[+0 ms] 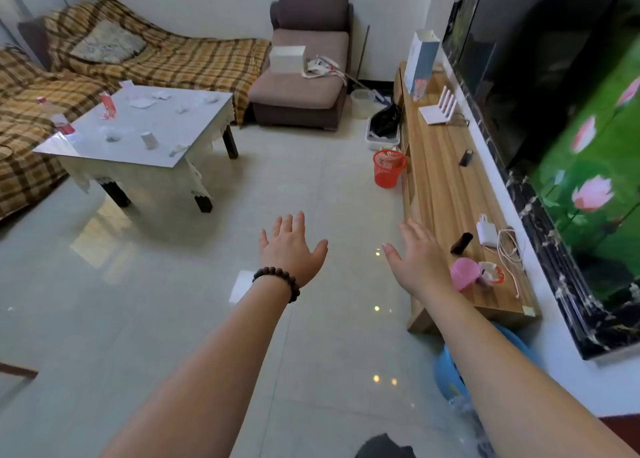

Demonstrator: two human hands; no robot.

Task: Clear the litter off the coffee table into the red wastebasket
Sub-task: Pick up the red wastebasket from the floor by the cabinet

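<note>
Both my hands are out in front of me over the tiled floor, holding nothing: the left hand [291, 246], with a bead bracelet [280, 280] at the wrist, has its fingers spread flat, and the right hand [417, 250] is just as flat and relaxed, near the edge of the long wooden TV cabinet [446, 187]. The bench [138, 125] stands well apart from me, up and to the left beside the plaid-covered sofa [156, 56]. On its pale top I can make out a white paper cup [150, 140], several crumpled white tissues [142, 103], a red packet [105, 104] standing near the far side and a plastic bottle [62, 122] at the left edge. The red wastebasket [388, 168] sits on the floor against the cabinet, across the room from the bench.

As I judge it, nothing has been cleared yet and the step in hand is the approach. I would fetch the basket first and set it just beside the bench, so each piece drops straight in. Then take the cup and bottle one per hand and gather the tissues in a bunch, as they look light enough to scatter
</note>
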